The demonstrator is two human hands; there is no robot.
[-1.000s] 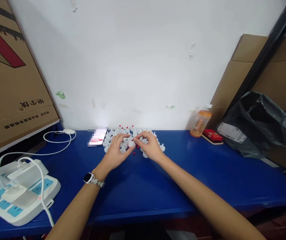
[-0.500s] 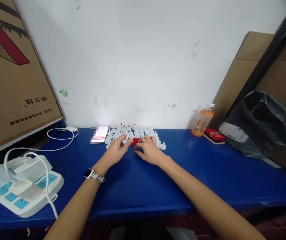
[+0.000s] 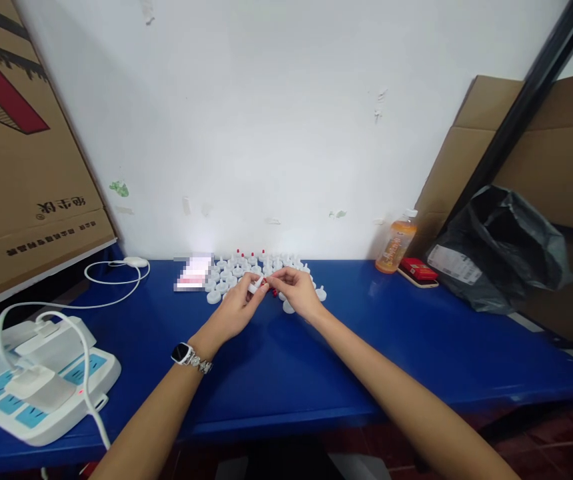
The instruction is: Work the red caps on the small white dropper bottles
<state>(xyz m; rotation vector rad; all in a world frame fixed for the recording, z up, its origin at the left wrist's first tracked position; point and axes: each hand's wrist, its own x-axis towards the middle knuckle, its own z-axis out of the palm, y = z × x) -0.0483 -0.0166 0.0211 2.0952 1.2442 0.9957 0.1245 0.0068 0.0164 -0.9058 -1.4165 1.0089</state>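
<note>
White plaster wall (image 3: 276,133) is seen behind a glossy blue table (image 3: 416,347), whose front edge runs just under the forearms and whose right half lies largely bare. Flattened brown cardboard (image 3: 21,167) is leaned against the wall at the left, and more cardboard (image 3: 546,153) is stood at the right behind a slanted black bar (image 3: 526,113). A crumpled black plastic bag (image 3: 501,247) is set on the right end of the table, with an orange drink bottle (image 3: 395,245) and a flat red packet (image 3: 417,270) near it. A white power strip (image 3: 31,387) with plugged-in adapters is placed at the left front edge. Both arms are stretched forward, meeting near the wall. A watch is worn on the left wrist. The left hand (image 3: 236,310) is curled, fingers pinched on a small white plastic piece (image 3: 255,285); the right hand (image 3: 299,293) is brought against it, fingertips closed on a tiny red part (image 3: 266,283), though that grip is too small to be sure of. A cluster of round white caps (image 3: 246,270), some red-tipped, is spread just behind the hands.
</note>
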